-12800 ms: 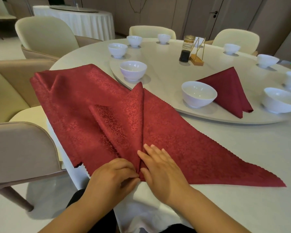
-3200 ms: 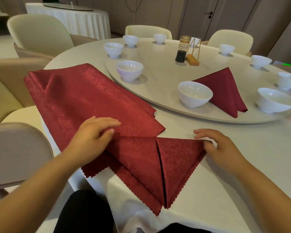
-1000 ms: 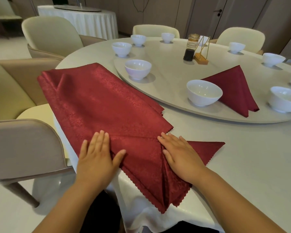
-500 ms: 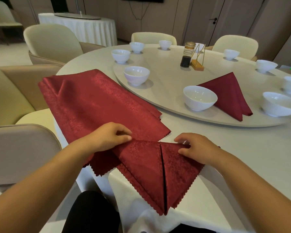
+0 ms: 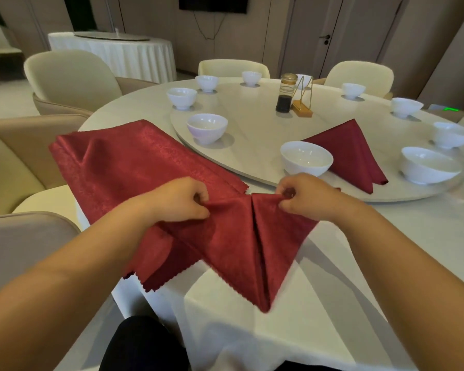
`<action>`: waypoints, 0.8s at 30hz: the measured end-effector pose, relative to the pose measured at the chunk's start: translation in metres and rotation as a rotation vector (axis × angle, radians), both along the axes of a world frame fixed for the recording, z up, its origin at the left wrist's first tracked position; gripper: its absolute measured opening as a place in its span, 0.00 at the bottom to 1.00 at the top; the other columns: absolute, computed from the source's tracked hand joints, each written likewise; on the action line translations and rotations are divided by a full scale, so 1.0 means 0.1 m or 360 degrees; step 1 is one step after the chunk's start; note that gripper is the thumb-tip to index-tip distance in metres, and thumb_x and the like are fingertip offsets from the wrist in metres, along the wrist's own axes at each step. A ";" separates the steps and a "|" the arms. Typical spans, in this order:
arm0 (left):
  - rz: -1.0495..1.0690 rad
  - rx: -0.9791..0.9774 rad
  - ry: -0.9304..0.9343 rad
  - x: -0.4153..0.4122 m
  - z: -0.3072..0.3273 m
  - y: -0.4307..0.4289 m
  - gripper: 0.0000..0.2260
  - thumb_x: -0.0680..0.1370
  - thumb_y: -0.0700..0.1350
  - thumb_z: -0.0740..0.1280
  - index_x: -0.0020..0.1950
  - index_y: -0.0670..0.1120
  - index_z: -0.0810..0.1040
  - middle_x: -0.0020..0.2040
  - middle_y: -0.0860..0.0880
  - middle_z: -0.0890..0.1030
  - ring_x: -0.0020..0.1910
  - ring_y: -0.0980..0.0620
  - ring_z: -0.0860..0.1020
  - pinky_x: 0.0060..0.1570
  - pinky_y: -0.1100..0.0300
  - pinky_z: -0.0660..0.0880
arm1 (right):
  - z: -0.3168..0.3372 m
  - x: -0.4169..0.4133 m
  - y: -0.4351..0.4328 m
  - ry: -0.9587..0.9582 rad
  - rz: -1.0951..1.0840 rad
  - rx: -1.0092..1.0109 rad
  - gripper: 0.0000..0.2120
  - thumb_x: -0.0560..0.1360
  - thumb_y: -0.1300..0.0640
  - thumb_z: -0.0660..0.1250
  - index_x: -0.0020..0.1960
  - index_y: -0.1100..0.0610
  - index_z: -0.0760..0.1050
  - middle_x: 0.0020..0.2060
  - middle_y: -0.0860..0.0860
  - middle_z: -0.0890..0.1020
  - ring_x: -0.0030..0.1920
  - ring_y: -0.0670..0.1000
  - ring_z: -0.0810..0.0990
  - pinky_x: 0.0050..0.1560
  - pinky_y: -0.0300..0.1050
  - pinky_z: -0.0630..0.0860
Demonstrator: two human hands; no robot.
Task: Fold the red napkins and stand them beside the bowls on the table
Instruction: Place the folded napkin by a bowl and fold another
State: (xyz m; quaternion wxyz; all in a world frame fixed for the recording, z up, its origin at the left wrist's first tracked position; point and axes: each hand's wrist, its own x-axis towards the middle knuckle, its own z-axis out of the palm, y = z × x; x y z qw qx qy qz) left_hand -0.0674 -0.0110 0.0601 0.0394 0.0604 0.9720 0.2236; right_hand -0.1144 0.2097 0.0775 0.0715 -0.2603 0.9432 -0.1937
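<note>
A folded red napkin (image 5: 247, 245) hangs point-down above the table's near edge, a centre seam running down it. My left hand (image 5: 181, 199) pinches its upper left corner and my right hand (image 5: 306, 196) pinches its upper right corner. Under and left of it lies a stack of flat red napkins (image 5: 123, 167). A finished folded napkin (image 5: 354, 151) stands on the turntable beside a white bowl (image 5: 306, 158). Another white bowl (image 5: 206, 127) sits further left on the turntable.
The round table (image 5: 359, 263) has a white cloth and a raised turntable (image 5: 252, 129) ringed with several white bowls. A dark glass jar (image 5: 285, 93) and a gold card stand (image 5: 303, 103) sit at its middle. Cream chairs (image 5: 70, 79) surround the table.
Both hands have lifted the folded napkin off the table by its upper corners. Half a second ago it lay flat with the hands gripping its top edge. The camera view has tilted up.
</note>
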 end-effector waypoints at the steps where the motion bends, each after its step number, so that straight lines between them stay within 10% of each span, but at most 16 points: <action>1: 0.0077 0.0018 0.0180 -0.01 0.08 -0.01 0.14 0.72 0.41 0.70 0.32 0.52 0.67 0.33 0.56 0.70 0.37 0.53 0.70 0.34 0.67 0.64 | 0.09 -0.01 -0.01 0.0126 -0.0028 -0.0053 0.06 0.71 0.64 0.64 0.39 0.54 0.72 0.33 0.44 0.72 0.41 0.49 0.72 0.40 0.39 0.67; 9: 0.0235 -0.0197 0.1559 0.02 0.29 -0.11 0.10 0.70 0.48 0.62 0.40 0.42 0.76 0.37 0.44 0.80 0.37 0.41 0.77 0.43 0.54 0.66 | 0.37 0.06 -0.05 0.1272 -0.0074 -0.0159 0.05 0.68 0.65 0.65 0.43 0.59 0.74 0.38 0.50 0.70 0.41 0.52 0.67 0.46 0.43 0.58; 16: -0.0216 -0.0271 0.1551 0.37 -0.41 -0.02 0.06 0.67 0.42 0.59 0.42 0.50 0.65 0.37 0.48 0.82 0.41 0.53 0.72 0.51 0.57 0.66 | -0.45 0.40 0.08 0.1141 0.0174 -0.0079 0.07 0.57 0.57 0.53 0.32 0.56 0.67 0.29 0.50 0.71 0.32 0.54 0.70 0.35 0.43 0.59; 24: -0.0317 -0.0261 0.0965 0.87 -0.85 0.06 0.10 0.68 0.53 0.61 0.47 0.52 0.68 0.45 0.53 0.83 0.48 0.60 0.73 0.63 0.65 0.58 | -0.90 0.83 0.37 0.0734 0.0337 -0.0051 0.07 0.61 0.54 0.59 0.39 0.51 0.70 0.41 0.45 0.80 0.45 0.45 0.71 0.51 0.35 0.66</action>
